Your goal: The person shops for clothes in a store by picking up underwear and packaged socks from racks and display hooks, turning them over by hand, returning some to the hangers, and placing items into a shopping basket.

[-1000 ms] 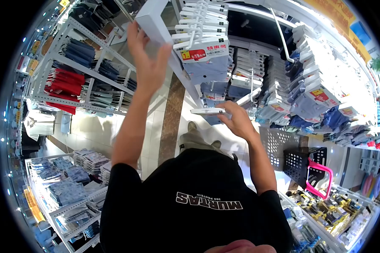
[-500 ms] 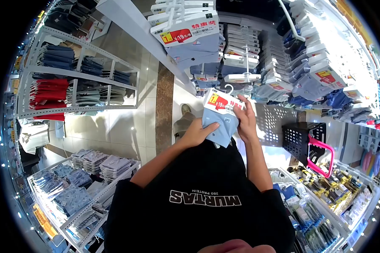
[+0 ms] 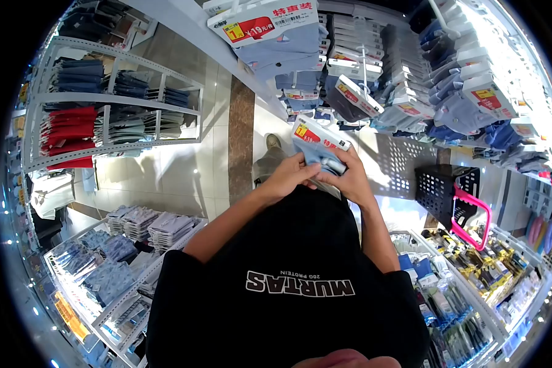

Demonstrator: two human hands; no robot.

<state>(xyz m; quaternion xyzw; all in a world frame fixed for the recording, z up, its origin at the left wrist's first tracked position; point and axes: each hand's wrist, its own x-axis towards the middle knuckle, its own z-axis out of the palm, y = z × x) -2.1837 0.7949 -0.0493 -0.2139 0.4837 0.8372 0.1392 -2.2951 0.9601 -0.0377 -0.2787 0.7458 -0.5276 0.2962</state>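
Note:
Between my hands, in front of my chest, is a light-blue folded garment [image 3: 310,149] topped by a white header card [image 3: 318,131] with a red and yellow price label. My left hand [image 3: 290,176] grips its lower left edge, thumb pressed on the cloth. On the other side my right hand [image 3: 353,178] holds the lower right part, with its fingers partly over the card. The garment is bent, and its lower part is partly hidden behind my fingers. Just beyond, similar carded garments [image 3: 352,101] hang on the rack.
A large carded garment [image 3: 279,46] hangs close ahead, beside a white post [image 3: 208,46]. To my right is a black basket [image 3: 438,191] with a pink handle [image 3: 486,224]. Shelves of folded clothes [image 3: 73,132] stand at left; bins of packaged goods [image 3: 454,306] are at lower right.
Both hands have shifted their grip lower on the garment and bent it. Its card now tilts away, and the hook no longer shows clearly. The view has shifted slightly.

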